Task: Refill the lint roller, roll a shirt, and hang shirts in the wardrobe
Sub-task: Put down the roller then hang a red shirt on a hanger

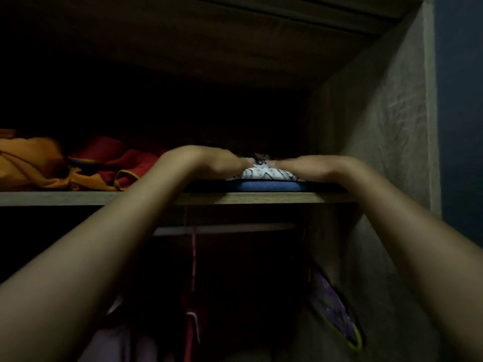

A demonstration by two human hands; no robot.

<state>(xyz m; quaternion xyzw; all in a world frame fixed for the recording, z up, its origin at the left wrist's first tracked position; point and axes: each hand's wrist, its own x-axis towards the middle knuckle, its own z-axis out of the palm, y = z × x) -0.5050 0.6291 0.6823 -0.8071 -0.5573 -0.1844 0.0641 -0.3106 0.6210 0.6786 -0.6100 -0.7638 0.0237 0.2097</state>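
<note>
An orange garment (28, 163) lies crumpled at the shelf's left end, touching a red garment (125, 163) with yellow trim just beside it. A folded blue cloth (266, 186) lies flat on the shelf (52, 198) to the right, at its front edge. A dark blue wall (460, 100) shows at the far right. The back of the compartment is too dark to read.

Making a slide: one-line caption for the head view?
Both hands press a patterned white garment onto a blue one on the wardrobe shelf.
</note>
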